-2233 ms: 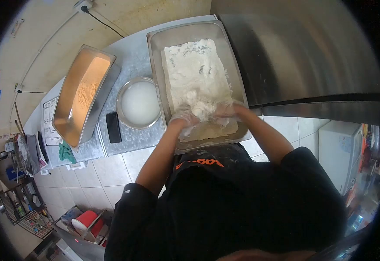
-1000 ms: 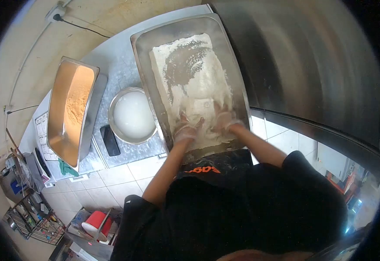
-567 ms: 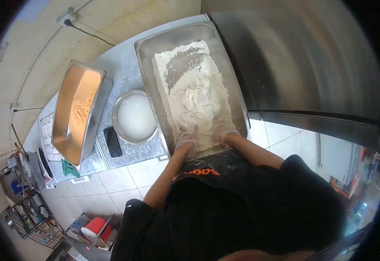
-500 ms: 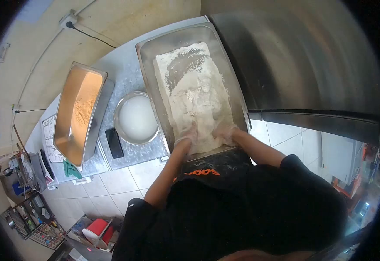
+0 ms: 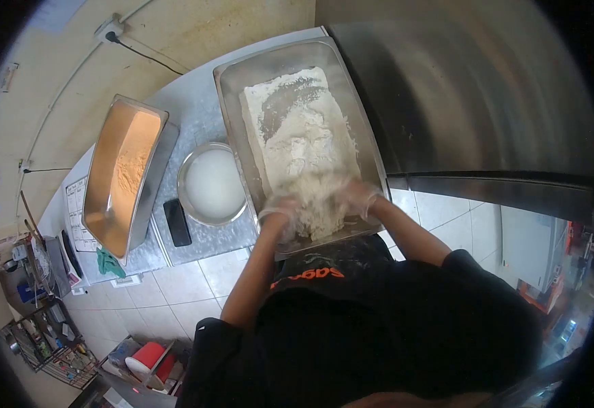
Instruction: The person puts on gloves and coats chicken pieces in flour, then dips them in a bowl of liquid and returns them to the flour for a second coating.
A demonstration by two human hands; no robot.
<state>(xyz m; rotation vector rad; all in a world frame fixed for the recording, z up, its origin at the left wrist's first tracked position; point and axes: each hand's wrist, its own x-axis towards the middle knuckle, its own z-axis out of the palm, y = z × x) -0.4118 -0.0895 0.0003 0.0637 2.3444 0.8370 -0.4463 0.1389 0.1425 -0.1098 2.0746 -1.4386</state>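
A deep rectangular steel pan [image 5: 246, 129] holds white flour [image 5: 304, 146], heaped toward its near end and thin at the far end. Both of my hands wear clear gloves and are inside the near end of the pan. My left hand [image 5: 282, 212] is by the left wall, my right hand [image 5: 359, 196] by the right one. Between them a clump of flour [image 5: 321, 204] is smeared by motion. The fingers of both hands are blurred and partly covered with flour, so their grip does not show.
Left of the pan stands a round steel bowl [image 5: 183, 178] of whitish liquid, with a black phone [image 5: 177, 223] beside it. Further left are a steel container [image 5: 168, 146] with orange powder and a green cloth [image 5: 109, 264]. A large steel surface [image 5: 460, 95] borders the pan's right.
My hands have moved apart, the left one leftward and the right one slightly up. Flour between them has been stirred up and now blurs, with some pulled away from the near wall.
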